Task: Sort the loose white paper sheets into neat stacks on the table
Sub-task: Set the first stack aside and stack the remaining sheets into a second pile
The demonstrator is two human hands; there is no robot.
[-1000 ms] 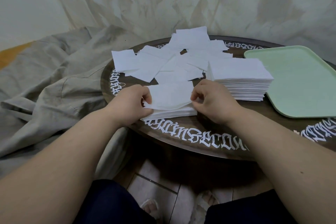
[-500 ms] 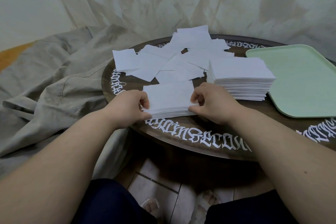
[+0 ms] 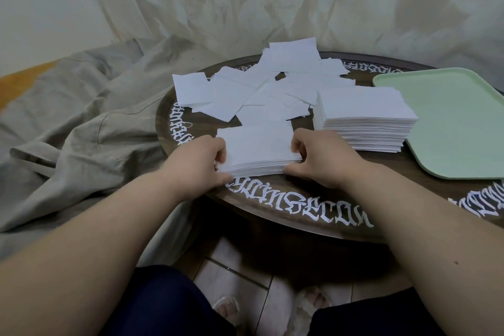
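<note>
A small stack of white paper sheets (image 3: pixel 257 148) lies near the front edge of the round dark table (image 3: pixel 313 207). My left hand (image 3: pixel 200 161) grips the stack's left end, fingers curled on top and thumb at the front. My right hand (image 3: pixel 319 158) grips its right end the same way. A taller neat stack (image 3: pixel 362 114) stands just to the right. Behind both, several loose white sheets (image 3: pixel 261 90) lie scattered and overlapping across the table's middle and back.
A pale green tray (image 3: pixel 461 123) sits on the table's right side, next to the tall stack. Grey cloth (image 3: pixel 81 123) is heaped to the left of the table. A draped sheet hangs behind. My knees and slippered feet show below the table edge.
The top sheet that bulged above the small stack now lies flat on it. Both hands have closed in on the stack's ends and squared it.
</note>
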